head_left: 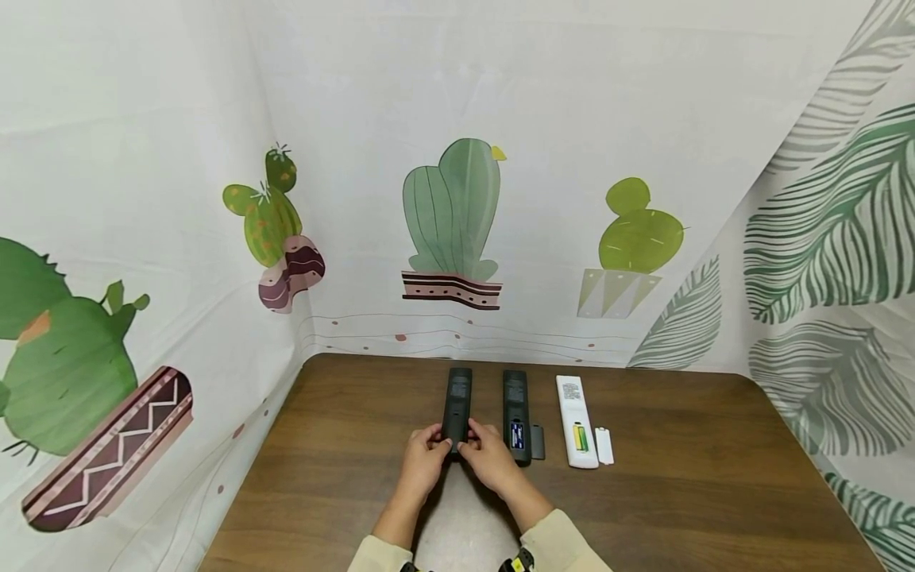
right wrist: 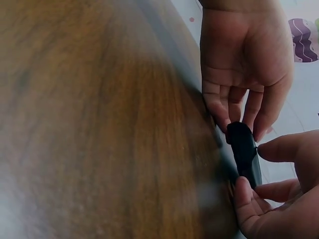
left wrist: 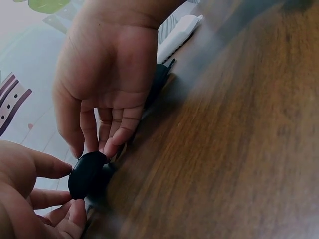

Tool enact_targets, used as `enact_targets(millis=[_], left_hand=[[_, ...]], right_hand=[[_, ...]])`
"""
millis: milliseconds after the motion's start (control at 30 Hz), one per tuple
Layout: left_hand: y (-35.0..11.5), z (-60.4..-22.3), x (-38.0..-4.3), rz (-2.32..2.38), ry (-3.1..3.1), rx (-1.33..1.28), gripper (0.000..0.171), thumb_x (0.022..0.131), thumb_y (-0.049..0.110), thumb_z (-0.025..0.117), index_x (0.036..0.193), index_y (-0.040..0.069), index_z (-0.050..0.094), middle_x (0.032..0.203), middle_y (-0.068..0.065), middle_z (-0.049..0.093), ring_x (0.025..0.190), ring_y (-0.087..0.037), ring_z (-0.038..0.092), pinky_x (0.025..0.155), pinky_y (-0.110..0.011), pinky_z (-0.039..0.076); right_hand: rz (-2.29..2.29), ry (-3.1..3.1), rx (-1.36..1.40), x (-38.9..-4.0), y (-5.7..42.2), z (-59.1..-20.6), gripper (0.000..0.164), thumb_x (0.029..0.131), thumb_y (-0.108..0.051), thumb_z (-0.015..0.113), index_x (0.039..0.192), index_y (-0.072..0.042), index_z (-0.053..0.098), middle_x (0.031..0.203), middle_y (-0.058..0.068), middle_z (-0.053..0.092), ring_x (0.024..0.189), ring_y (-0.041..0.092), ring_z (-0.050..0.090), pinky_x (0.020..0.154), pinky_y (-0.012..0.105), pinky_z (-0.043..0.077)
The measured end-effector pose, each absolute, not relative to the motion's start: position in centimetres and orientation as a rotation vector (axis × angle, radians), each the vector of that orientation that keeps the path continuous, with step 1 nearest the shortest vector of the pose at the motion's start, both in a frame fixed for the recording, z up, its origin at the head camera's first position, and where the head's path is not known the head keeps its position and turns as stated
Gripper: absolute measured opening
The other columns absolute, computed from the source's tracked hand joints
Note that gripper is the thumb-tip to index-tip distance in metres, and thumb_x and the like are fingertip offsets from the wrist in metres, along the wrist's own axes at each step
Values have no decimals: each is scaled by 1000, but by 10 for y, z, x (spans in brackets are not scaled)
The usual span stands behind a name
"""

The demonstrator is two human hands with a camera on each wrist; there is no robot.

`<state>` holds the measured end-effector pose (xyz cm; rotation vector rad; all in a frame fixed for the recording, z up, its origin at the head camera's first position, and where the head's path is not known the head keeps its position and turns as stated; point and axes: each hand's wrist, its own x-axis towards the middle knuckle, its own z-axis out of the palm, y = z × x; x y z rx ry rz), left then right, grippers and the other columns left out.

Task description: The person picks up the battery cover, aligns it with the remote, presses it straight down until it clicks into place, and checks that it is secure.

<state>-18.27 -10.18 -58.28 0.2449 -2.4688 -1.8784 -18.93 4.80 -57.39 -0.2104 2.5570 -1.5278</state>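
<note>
A black remote control (head_left: 458, 403) lies back side up on the table, its lower end between the two hands. My left hand (head_left: 423, 459) pinches it from the left, thumb on the back. From the other side my right hand (head_left: 490, 458) grips the same lower end, its thumb also on the back. In the left wrist view the remote's dark end (left wrist: 85, 175) shows between the fingertips of both hands. The right wrist view also has this end (right wrist: 244, 149) held between them. What lies under the thumbs is hidden.
Right of the hands lies a second black remote (head_left: 515, 393), its battery bay uncovered with blue batteries (head_left: 518, 435) inside. Its dark cover (head_left: 538, 442) is beside it. Farther right are a white remote (head_left: 573, 413) with green-yellow batteries (head_left: 581, 437) and its white cover (head_left: 604, 446). Printed cloth borders the wooden table (head_left: 686, 477).
</note>
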Motion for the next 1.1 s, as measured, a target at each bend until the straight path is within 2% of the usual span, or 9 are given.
enact_targets(millis=[500, 733, 1100], left_hand=[[-101, -585, -183, -1753, -2497, 226, 41, 89, 5, 68, 126, -13, 62, 107, -19, 58, 88, -18, 54, 70, -17, 45], [-98, -585, -178, -1685, -2411, 107, 40, 86, 5, 67, 119, -17, 63, 99, -18, 57, 80, -15, 52, 67, -18, 44], [-100, -587, -182, -1730, -2493, 229, 43, 86, 2, 70, 125, -15, 62, 108, -18, 57, 87, -17, 51, 72, -17, 43]], right_hand=[[-1481, 2564, -218, -187, 45, -571, 68, 96, -23, 64, 149, 10, 39, 126, 20, 53, 90, 14, 53, 76, 23, 45], [-1469, 2549, -217, -185, 46, -570, 70, 96, -25, 65, 150, 9, 38, 130, 20, 51, 91, 14, 53, 76, 24, 44], [-1481, 2543, -227, -185, 47, -570, 69, 95, -24, 66, 149, 10, 39, 130, 21, 52, 93, 15, 55, 75, 22, 45]])
